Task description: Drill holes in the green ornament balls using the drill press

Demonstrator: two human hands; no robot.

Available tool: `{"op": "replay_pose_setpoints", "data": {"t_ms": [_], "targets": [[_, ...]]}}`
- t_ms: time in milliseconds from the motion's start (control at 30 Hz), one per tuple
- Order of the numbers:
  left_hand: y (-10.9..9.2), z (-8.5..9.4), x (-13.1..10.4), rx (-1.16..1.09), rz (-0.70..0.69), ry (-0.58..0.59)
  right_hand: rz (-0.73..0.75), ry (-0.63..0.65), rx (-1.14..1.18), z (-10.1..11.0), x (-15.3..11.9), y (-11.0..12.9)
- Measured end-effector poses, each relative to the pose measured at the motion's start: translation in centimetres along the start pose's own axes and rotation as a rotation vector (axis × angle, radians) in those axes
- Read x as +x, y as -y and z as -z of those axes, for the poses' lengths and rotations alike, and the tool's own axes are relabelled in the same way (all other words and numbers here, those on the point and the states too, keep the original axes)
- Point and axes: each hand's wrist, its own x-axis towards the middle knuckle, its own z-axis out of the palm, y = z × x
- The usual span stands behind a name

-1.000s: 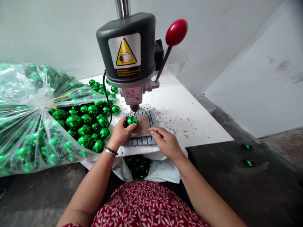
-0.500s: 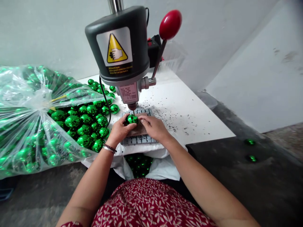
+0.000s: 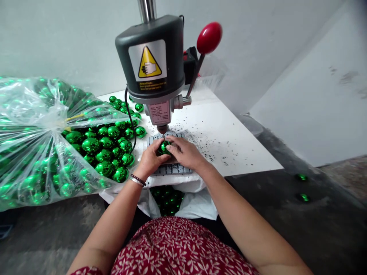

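The ball (image 3: 165,148) I hold has a smooth, mirror-glossy skin. My tabletop (image 3: 237,141) is smooth with a faint sheen; toward its left edge, the bag (image 3: 53,124) is thin, crinkled, shiny clear plastic. The drill hood (image 3: 174,57) looks satin-smooth, its column (image 3: 147,9) polished metal, its knob (image 3: 209,38) glossy. My shirt (image 3: 183,244) is matt cloth.

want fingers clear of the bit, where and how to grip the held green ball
Probably best to grip the green ball by its left and right sides, coming in from both, as the left hand and right hand do: it is round, so an opposed grip should steady it, and the drill bit shows near its top.
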Motion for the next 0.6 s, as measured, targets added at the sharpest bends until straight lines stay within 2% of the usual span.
{"op": "replay_pose_setpoints", "data": {"t_ms": [167,300,433,533,600], "targets": [[0.6,-0.2,-0.2,-0.023,-0.022,0.03,0.024,0.02,-0.018,-0.5,0.4,-0.2],[0.8,-0.7,-0.2,0.018,-0.059,-0.026,-0.002,0.012,-0.034,-0.4,0.6,-0.4],[0.6,-1.0,0.0,0.055,-0.038,-0.062,-0.017,0.009,-0.034,-0.2,0.9,-0.3],[0.5,-1.0,0.0,0.039,-0.005,-0.067,-0.018,-0.021,-0.018,0.5,0.8,-0.6],[0.5,-1.0,0.0,0.02,0.016,-0.074,-0.017,-0.086,-0.006,1.6,0.6,-0.9]]}}
